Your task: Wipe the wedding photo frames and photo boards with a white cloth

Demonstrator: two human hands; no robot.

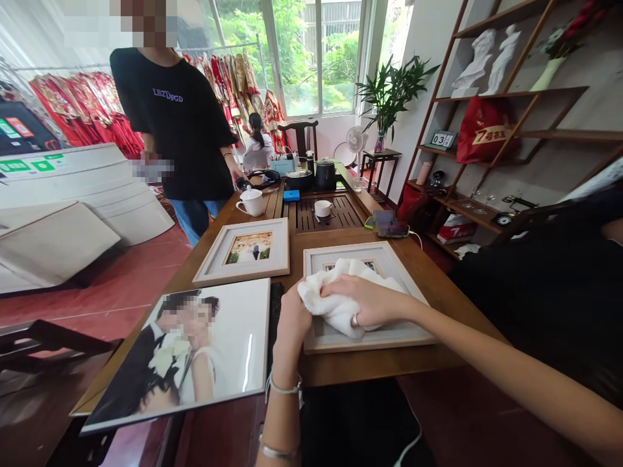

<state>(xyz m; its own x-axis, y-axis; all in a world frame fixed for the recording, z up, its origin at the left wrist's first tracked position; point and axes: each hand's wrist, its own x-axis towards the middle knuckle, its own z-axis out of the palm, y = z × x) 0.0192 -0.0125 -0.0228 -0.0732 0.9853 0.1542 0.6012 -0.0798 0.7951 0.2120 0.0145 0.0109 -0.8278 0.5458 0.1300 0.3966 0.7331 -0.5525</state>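
My right hand (372, 301) lies closed over a white cloth (335, 305) and presses it onto the glass of a pale framed picture (389, 259) lying flat on the wooden table (428, 272). My left hand (291, 321) grips the left edge of that same frame, fingers curled round it. A second small framed photo (246, 250) lies to the left. A large framed wedding portrait (195, 353) lies at the table's near left, overhanging the edge.
A person in a black T-shirt (178, 110) stands at the table's far left. A white teapot (252, 201), a cup (322, 207), a black kettle (325, 174) and a phone (389, 224) sit further back. Shelves (487, 136) line the right wall.
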